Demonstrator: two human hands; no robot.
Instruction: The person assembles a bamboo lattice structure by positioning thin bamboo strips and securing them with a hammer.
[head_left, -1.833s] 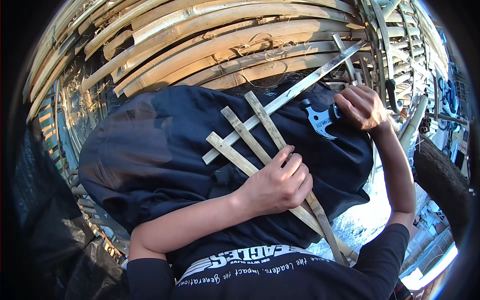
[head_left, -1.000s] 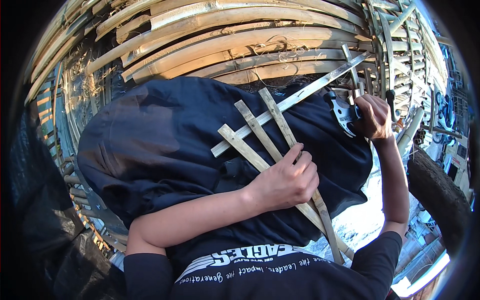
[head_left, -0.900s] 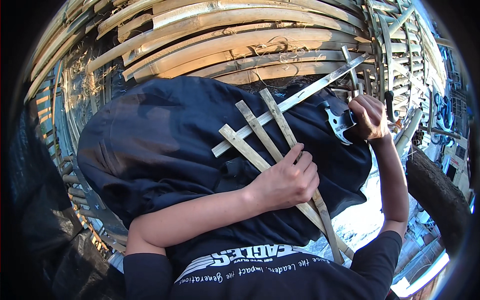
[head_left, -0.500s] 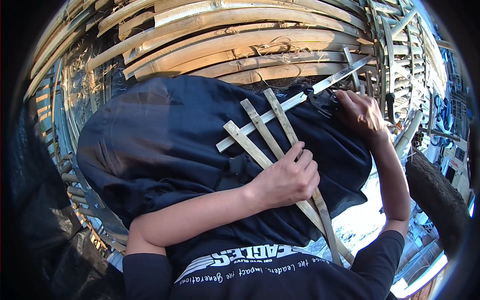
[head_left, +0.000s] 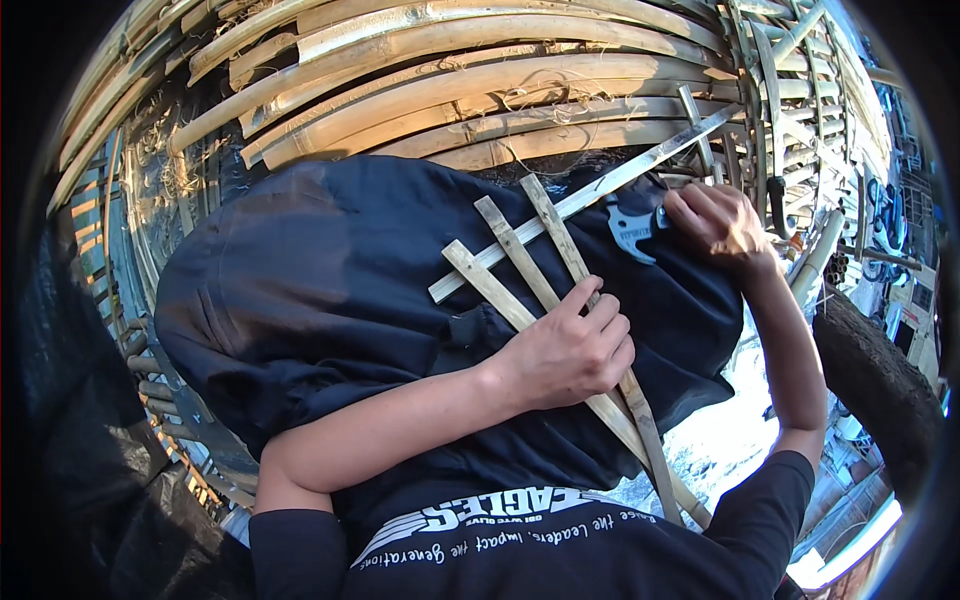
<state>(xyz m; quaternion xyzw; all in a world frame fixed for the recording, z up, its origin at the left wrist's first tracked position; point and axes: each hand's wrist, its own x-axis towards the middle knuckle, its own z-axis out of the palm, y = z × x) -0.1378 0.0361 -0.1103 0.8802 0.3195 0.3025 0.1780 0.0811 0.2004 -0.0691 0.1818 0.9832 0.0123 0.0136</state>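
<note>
Three narrow bamboo slats [head_left: 508, 238] fan out over my dark-clothed lap [head_left: 300, 250]. Their far ends cross a longer pale bamboo strip [head_left: 640, 165], which slants up toward the right. My left hand [head_left: 580, 345] is closed around the slats near their middle, where they converge; its palm side is hidden. At the right, my right hand [head_left: 720, 225] is closed on a small hammer with a dark metal head [head_left: 631, 232]. The hammer head is just below the long strip and apart from the slats. My fingers hide most of its handle.
Split bamboo poles [head_left: 480, 90] lie in rows beyond my lap. A bamboo lattice [head_left: 810, 110] stands at the upper right, with a dark log [head_left: 880, 390] below it. Black sheeting [head_left: 80, 450] hangs at the left.
The hammer head has swung down off the long strip toward me and now shows its flat side. My left hand keeps its grip on the slats, shifting only slightly.
</note>
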